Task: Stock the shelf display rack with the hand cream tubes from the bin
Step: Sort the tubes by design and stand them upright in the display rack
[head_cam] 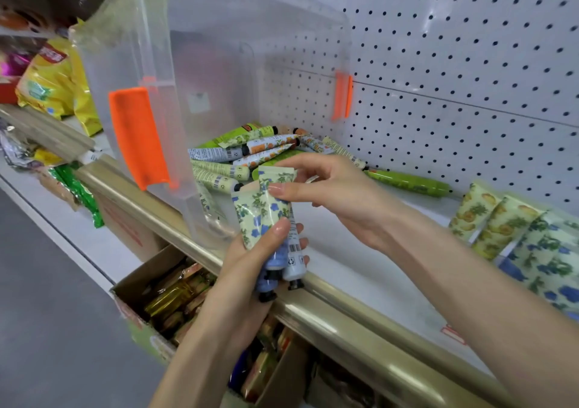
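**Hands.** The left hand [250, 269] is clamped around a bundle of blue-flower tubes [266, 219]. The tubes are held upright above the shelf's near edge, black caps down and crimped ends up. The thumb presses on the near face of the bundle and the fingertips wrap round its far side. The right hand [332, 194] reaches in from the right and pinches the crimped top of one tube in the same bundle between thumb and fingers.

**Bin.** The clear bin [219, 47] stands tilted on the shelf [344, 251], left of and beyond the hands. It carries one orange latch [138, 138] on its near side and a second latch [343, 97] on its far side.

**Stock.** A loose heap of tubes [250, 153] lies on the shelf at the bin's lower right, partly behind its clear wall. A single green tube [407, 182] lies flat further right, near the pegboard back [470, 63]. At the far right, a row of tubes [501, 229] leans side by side: yellow patterns first, blue patterns nearer.

**Surroundings.** A gold rail [344, 316] edges the shelf. Below it sits an open cardboard box [131, 285] of packets. Yellow snack bags [53, 81] lie to the left.
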A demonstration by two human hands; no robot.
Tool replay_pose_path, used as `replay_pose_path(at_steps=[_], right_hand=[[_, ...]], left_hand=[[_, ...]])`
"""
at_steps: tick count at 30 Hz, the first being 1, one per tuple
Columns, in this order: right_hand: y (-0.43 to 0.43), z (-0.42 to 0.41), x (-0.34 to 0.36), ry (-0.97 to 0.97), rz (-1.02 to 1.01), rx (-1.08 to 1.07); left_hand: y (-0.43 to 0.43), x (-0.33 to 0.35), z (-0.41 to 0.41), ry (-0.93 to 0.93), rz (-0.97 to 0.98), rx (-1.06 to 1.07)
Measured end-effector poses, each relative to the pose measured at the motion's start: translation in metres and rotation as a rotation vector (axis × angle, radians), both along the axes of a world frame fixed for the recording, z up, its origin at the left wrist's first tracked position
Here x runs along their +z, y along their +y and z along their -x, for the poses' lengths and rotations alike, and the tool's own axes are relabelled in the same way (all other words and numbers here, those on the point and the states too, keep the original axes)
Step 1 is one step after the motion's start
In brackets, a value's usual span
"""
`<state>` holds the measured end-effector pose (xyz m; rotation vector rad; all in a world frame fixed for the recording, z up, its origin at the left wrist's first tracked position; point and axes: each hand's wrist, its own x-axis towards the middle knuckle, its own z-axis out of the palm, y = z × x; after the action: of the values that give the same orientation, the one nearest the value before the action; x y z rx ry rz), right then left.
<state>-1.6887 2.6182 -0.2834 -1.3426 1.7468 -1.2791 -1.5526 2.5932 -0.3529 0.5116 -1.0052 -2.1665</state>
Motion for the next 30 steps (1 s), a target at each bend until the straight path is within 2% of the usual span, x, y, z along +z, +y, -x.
replay_pose_path(at_steps=[3, 6, 9, 12, 15, 20, 24, 28, 30], right_hand=[[-0.003, 0.007, 0.002, 0.003, 0.022, -0.021], [-0.011, 0.042, 0.008, -0.113, 0.098, -0.239], [-0.012, 0.075, -0.009, -0.112, 0.022, -0.391], [-0.015, 0.084, -0.042, -0.001, -0.084, -0.375], [-0.027, 0.088, -0.057, 0.203, -0.089, -0.324], [-0.045, 0.091, -0.057, 0.391, -0.140, -0.268], [-0.044, 0.089, -0.046, 0.357, -0.216, -0.242], [-0.043, 0.084, -0.039, 0.677, -0.361, -0.152], [-0.043, 0.080, -0.036, 0.681, -0.343, -0.155]], left_hand=[[0.001, 0.001, -0.003, 0.012, -0.045, 0.011], [-0.002, 0.000, -0.005, 0.031, -0.094, 0.038], [-0.006, 0.000, -0.006, 0.052, -0.120, 0.070], [-0.008, 0.001, -0.005, 0.062, -0.130, 0.069], [-0.007, 0.003, -0.002, 0.056, -0.139, 0.070], [-0.005, 0.007, 0.000, 0.076, -0.173, 0.095], [-0.007, 0.006, 0.002, 0.088, -0.177, 0.101], [-0.007, 0.001, 0.008, 0.085, -0.143, 0.099], [-0.006, 0.001, 0.010, 0.068, -0.102, 0.081]])
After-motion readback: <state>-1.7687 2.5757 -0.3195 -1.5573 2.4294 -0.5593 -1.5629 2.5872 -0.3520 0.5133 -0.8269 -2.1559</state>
